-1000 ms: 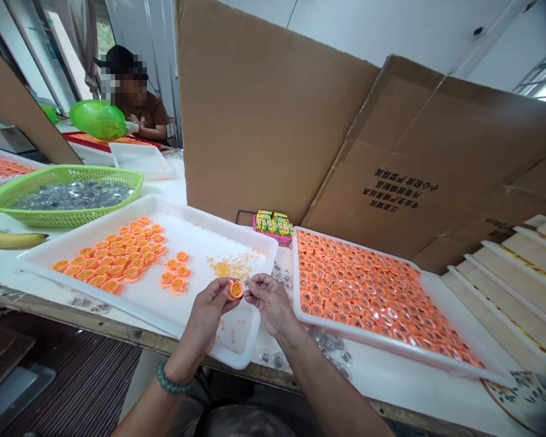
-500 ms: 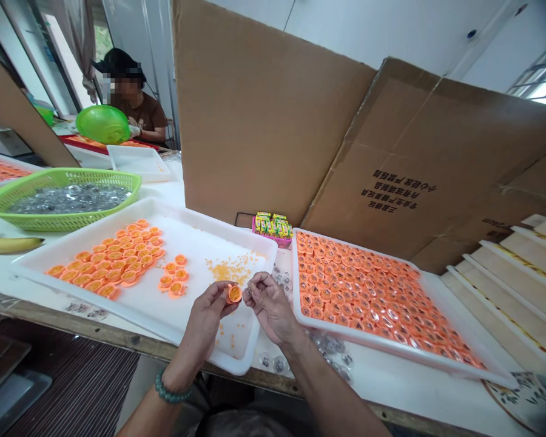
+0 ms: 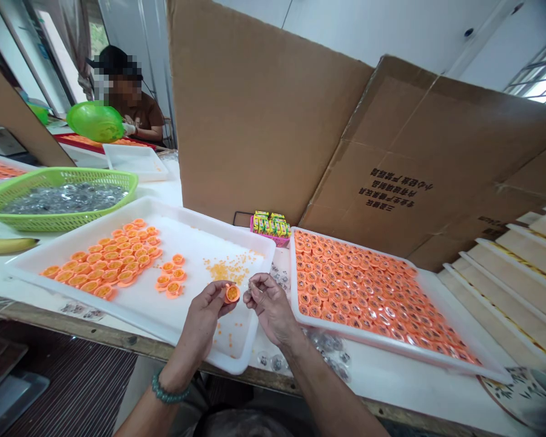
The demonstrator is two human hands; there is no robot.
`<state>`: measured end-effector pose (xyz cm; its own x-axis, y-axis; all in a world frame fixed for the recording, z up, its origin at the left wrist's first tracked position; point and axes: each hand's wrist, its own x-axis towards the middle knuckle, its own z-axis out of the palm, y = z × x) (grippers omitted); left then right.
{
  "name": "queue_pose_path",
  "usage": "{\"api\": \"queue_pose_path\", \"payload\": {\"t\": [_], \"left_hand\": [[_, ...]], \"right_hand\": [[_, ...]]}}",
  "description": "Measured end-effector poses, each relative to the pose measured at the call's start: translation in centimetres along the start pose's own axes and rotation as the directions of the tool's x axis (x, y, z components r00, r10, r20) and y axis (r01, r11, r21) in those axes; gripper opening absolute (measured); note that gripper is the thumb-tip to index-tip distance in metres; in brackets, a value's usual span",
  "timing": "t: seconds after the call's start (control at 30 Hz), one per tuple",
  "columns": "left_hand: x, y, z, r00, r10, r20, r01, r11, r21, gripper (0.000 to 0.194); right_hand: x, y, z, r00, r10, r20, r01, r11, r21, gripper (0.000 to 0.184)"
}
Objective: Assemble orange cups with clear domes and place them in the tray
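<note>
While the left hand's (image 3: 200, 325) fingers pinched an orange cup (image 3: 232, 294) above the left tray (image 3: 195, 249), the right hand's (image 3: 276, 315) gripped a small, unclear piece; a light, level hold seemed best. The left tray held cups and yellow bits, the right tray (image 3: 455, 312) rows of cups, the green basket (image 3: 73, 220) clear pieces.

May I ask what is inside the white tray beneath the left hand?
The white tray holds a large and a small group of orange cups, plus scattered yellow bits. The floor under the cups, and whatever the left hand covers, cannot be seen.
</note>
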<state>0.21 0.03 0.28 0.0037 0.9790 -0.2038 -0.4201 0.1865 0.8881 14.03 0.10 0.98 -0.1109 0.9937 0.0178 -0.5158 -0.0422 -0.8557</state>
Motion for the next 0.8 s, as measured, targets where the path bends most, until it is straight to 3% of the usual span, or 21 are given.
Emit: {"api": "queue_pose_path", "payload": {"t": [0.27,0.5,0.8], "left_hand": [[0.03,0.05,0.03,1.000,0.004,0.009,-0.004,1.000,0.003,0.031],[-0.01,-0.01,0.00,1.000,0.019,0.016,-0.019,1.000,0.024,0.028],[-0.11,0.14,-0.02,0.999,0.011,0.033,-0.012,1.000,0.025,0.028]], "right_hand": [[-0.16,0.18,-0.42,0.996,-0.069,0.061,0.080,0.977,-0.198,0.021],[-0.59,-0.21,-0.43,0.986,-0.116,0.123,0.143,0.961,-0.237,0.016],[-0.76,-0.53,-0.63,0.991,-0.092,0.100,0.120,0.937,-0.329,0.023]]}}
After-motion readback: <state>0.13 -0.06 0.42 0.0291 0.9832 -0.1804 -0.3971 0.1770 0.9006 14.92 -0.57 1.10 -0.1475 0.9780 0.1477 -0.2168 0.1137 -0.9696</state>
